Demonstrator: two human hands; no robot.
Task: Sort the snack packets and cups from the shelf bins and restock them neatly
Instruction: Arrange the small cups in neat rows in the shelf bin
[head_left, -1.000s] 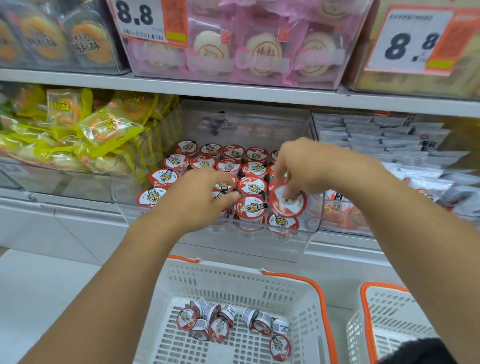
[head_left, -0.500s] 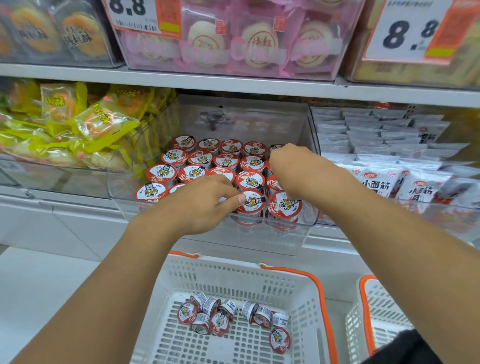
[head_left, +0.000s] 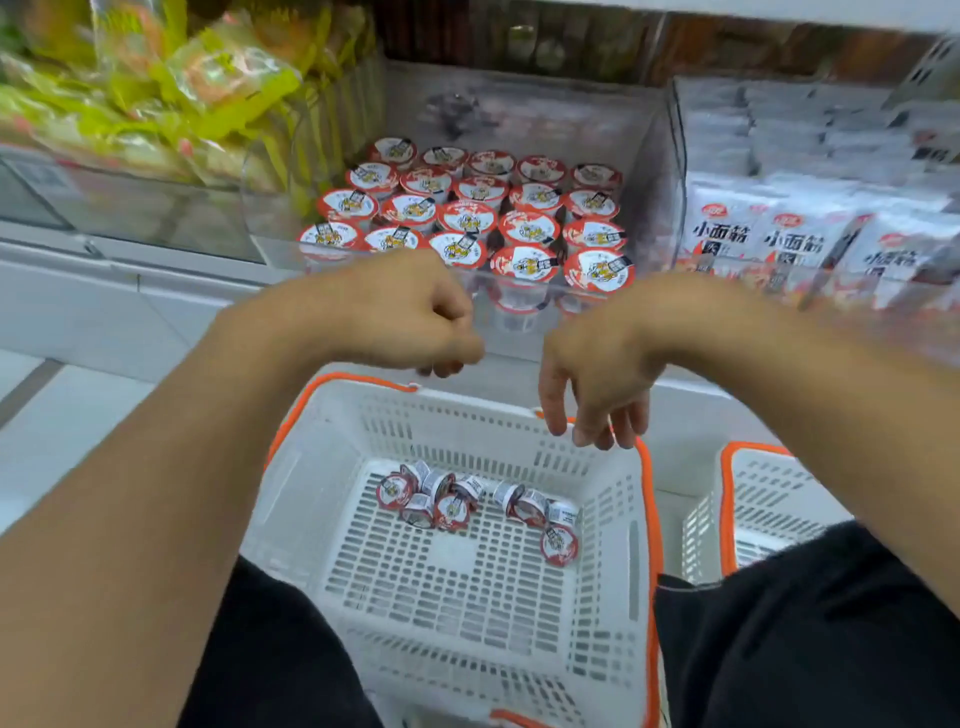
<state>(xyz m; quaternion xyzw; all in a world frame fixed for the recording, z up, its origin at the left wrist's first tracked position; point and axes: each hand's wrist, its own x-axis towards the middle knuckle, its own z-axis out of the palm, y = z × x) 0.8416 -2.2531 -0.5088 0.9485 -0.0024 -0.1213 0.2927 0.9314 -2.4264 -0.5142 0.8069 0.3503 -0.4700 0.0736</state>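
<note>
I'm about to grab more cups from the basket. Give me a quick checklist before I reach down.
1. Left hand free: ok, fingers curled, nothing held.
2. Right hand free: ok, fingers hang loose over the basket rim.
3. Cups in basket: ok, two small clusters lying loose.
4. Cups in bin upright in rows: ok.
5. Room left in bin: cannot tell; hands hide the front.

My 2 forearms are bare from wrist to elbow, no sleeves, watch or rings on my left hand or right hand; black trousers at 5 and 7 o'clock
</note>
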